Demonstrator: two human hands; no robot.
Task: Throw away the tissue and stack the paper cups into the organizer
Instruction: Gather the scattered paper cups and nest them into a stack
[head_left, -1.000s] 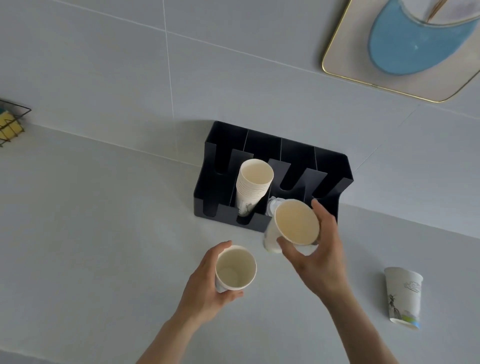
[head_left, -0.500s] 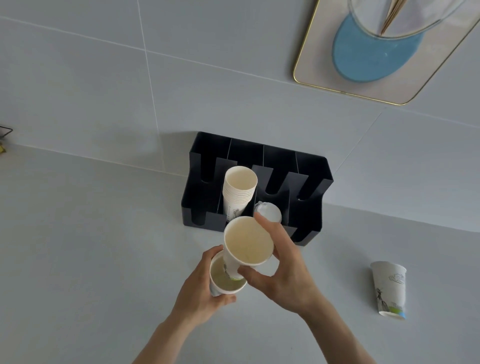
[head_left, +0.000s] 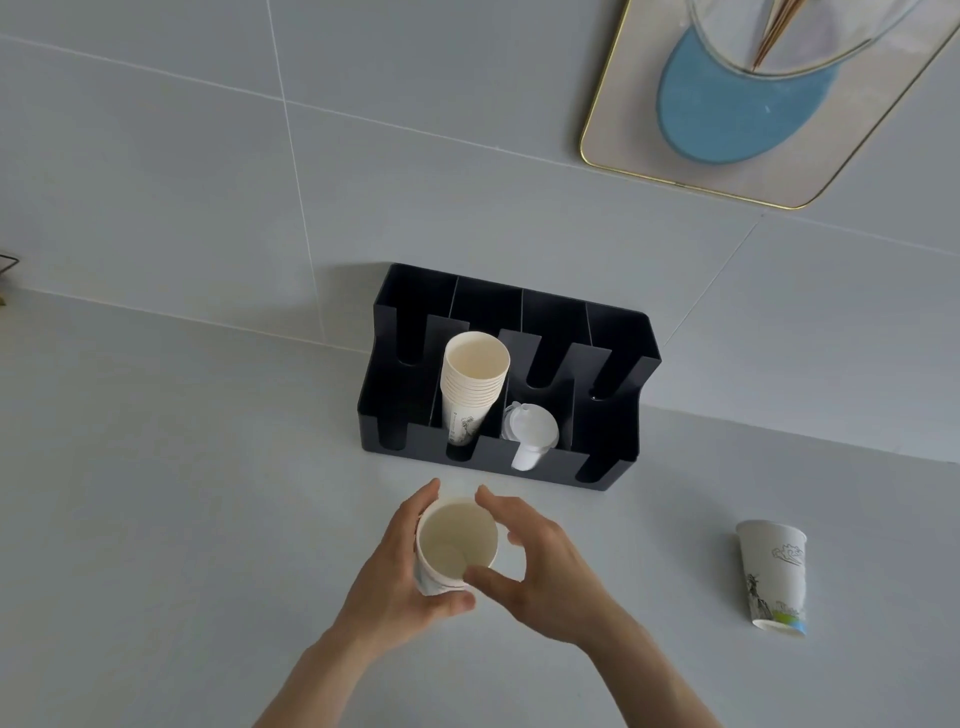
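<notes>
My left hand (head_left: 395, 582) grips nested paper cups (head_left: 454, 543) from the left side, mouth facing up toward me. My right hand (head_left: 540, 566) curls around the cups' right side, thumb at the rim and fingers spread, barely touching. Behind them the black organizer (head_left: 613, 415) stands against the wall. Its second slot holds a stack of paper cups (head_left: 472, 389); the third slot holds white lids (head_left: 530, 431). Another printed paper cup (head_left: 774, 571) stands upside down on the counter at the right. No tissue is in view.
A gold-rimmed tray (head_left: 613, 156) with a blue mat and a glass vessel hangs in the upper right. A wire basket corner (head_left: 6, 260) shows at the far left edge. The grey counter meets a tiled wall behind the organizer.
My right hand brought its cup down from in front of the organizer and slid it into the cup in my left hand. The right fingers have loosened from it.
</notes>
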